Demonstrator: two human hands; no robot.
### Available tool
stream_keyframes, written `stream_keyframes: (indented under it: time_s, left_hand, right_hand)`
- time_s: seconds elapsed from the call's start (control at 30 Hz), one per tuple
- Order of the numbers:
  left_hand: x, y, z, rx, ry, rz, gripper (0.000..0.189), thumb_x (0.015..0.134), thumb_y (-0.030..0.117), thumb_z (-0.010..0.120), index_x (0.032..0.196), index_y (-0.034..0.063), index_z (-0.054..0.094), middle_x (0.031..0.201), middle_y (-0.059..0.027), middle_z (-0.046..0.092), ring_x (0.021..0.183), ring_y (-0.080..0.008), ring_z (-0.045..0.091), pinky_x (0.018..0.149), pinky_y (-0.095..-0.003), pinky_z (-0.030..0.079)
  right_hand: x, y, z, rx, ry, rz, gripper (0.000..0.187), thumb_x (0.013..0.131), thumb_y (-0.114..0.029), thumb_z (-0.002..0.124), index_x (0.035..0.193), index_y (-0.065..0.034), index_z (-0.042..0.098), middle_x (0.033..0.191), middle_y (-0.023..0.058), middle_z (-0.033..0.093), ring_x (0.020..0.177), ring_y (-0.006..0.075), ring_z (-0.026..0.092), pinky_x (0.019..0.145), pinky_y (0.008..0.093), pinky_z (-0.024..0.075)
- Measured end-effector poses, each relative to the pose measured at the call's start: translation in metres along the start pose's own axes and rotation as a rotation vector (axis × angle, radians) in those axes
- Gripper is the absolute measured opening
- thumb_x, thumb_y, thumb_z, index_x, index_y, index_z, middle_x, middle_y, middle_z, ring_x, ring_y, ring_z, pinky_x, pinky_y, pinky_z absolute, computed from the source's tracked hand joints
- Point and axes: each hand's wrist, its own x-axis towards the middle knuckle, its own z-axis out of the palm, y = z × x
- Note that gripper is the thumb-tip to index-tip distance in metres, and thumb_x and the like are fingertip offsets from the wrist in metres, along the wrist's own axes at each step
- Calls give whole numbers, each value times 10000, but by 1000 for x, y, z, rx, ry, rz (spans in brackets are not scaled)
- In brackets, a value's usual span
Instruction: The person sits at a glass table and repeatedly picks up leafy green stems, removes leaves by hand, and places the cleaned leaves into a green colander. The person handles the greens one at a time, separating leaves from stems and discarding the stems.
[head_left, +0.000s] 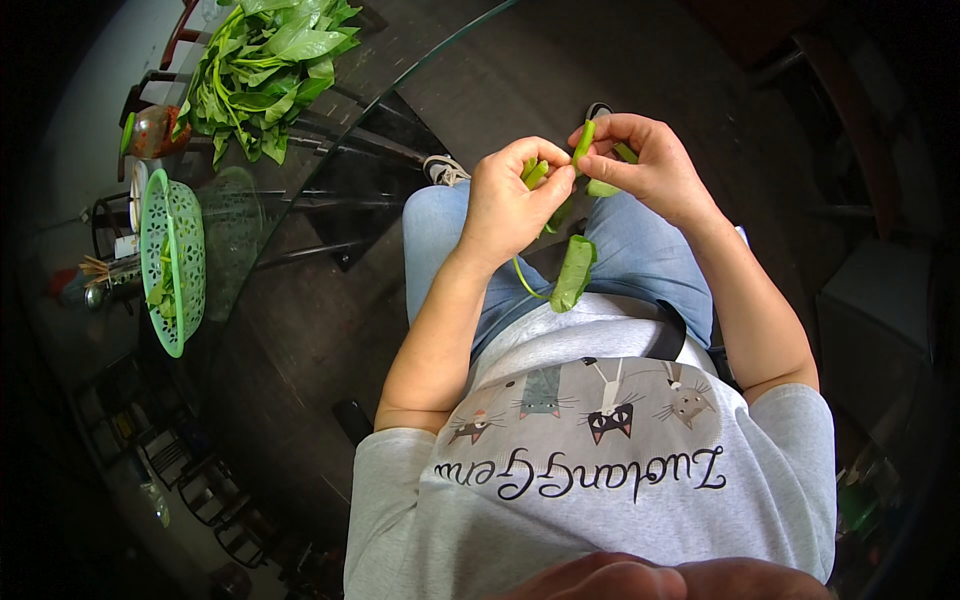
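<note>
My left hand (506, 199) and my right hand (652, 161) are close together above my knees. Short green stem pieces (535, 174) stick out of the curled left hand. Between the right thumb and fingers is an upright green stem (583, 142) of a leafy vegetable. Its lower end meets the left fingertips. A thin stalk with a green leaf (574, 277) dangles below the left hand over my lap. More green pieces show behind the right fingers, partly hidden.
On a glass table (360, 116) to the left lies a large bunch of leafy greens (270, 75). Nearby are a jar (156, 131) with a green lid and reddish contents, and a light green plastic basket (193, 262) holding some greens. Several chairs (206, 491) stand at lower left.
</note>
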Motion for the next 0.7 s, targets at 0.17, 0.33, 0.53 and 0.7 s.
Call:
stream_keyframes:
  time_s: [0.17,0.33,0.53,0.7]
  left_hand:
    - [-1,-2,8,-30,72,-18,46,778,8,610,819,-13,606,645,27,571,577,0,497,538,-148,412]
    - [0,-8,13,131,135,55,8,759,-4,612,760,-7,604,603,47,541,545,9,455,487,-153,372]
    - [4,-15,16,2,203,21,28,733,8,621,725,2,595,616,-1,585,538,-45,496,487,-205,405]
    - [10,-17,-6,-603,-76,-268,71,803,58,585,827,-8,593,676,-57,612,571,-61,559,501,-164,428]
  right_hand:
    - [0,-2,2,-21,-3,-16,167,739,-56,646,877,28,603,753,31,609,701,68,564,655,202,474]
    - [-3,-1,10,-106,61,10,175,713,-42,617,866,39,592,723,25,589,673,64,544,630,204,459]
    - [-2,0,13,-98,91,-20,195,727,-49,595,897,47,590,721,27,581,657,66,532,609,200,444]
    - [-3,-12,7,78,13,93,204,754,-79,592,926,30,599,779,38,611,761,73,560,701,205,446]
